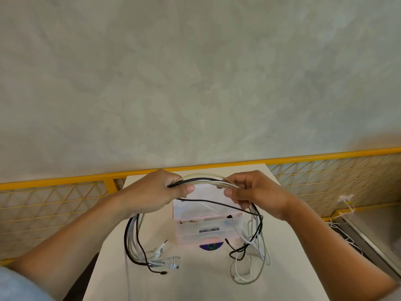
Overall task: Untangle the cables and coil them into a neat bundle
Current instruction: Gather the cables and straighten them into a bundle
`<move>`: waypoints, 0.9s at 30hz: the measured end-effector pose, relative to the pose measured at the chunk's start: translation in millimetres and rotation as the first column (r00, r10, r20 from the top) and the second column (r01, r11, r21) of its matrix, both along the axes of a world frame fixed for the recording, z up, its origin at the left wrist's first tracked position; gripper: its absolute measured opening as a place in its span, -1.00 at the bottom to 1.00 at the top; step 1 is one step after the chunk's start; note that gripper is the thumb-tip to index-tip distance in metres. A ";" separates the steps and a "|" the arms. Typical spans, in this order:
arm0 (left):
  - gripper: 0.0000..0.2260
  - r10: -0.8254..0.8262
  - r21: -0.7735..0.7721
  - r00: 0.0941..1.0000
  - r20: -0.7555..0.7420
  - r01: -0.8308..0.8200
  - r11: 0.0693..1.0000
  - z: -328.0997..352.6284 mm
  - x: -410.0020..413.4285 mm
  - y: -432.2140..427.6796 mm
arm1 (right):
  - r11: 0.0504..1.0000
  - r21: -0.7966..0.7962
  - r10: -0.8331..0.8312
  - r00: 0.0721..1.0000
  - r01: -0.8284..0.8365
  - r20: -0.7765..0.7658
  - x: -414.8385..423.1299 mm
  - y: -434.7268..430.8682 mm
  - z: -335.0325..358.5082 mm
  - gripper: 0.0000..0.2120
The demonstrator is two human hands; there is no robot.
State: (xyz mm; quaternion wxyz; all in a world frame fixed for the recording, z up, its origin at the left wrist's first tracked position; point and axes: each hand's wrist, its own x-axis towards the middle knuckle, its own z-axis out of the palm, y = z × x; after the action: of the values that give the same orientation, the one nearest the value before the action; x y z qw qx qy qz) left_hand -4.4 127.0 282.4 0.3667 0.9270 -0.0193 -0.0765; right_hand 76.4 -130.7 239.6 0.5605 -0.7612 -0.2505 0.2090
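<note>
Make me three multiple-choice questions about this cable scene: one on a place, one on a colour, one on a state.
1. Where is the translucent plastic box? A on the white table; B on the floor; C on a chair.
2. What colour is the railing? A blue; B yellow; C red.
3. What are the left hand and right hand doing? A gripping the cable bundle; B lying flat; C hanging empty.
Answers: A, the box rests on the tabletop; B, the bar is yellow; A, both hands' fingers curl round the cables.
</note>
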 end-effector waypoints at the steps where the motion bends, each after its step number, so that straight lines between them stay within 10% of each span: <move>1: -0.60 0.002 0.017 1.000 -0.014 -0.002 1.000 0.2 -1.1 0.4 | 1.000 0.025 0.001 1.000 -0.001 -0.019 -0.5 -0.1 0.6 -0.82; 13: -0.55 -0.027 -0.076 0.994 -0.106 0.019 0.997 -1.3 -2.8 -5.4 | 0.985 -0.023 -0.170 0.985 0.169 -0.029 -1.3 6.2 -2.4 -0.77; 20: -0.56 0.149 -0.179 0.987 -0.059 -0.157 0.971 -4.2 3.8 -11.4 | 0.913 0.102 -0.389 0.767 0.395 0.510 -17.6 25.3 9.0 -0.87; 27: -0.54 0.197 -0.164 0.980 0.027 -0.190 0.968 -3.3 7.1 -21.1 | 0.986 -0.149 0.003 0.871 0.081 0.491 -37.5 57.9 23.5 -0.77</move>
State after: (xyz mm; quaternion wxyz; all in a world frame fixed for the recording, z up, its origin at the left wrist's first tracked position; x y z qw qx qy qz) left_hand 2.7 105.9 279.0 0.4452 0.8934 0.0574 -0.0185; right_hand 39.0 -72.8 263.1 0.4182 -0.8378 -0.3506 0.0182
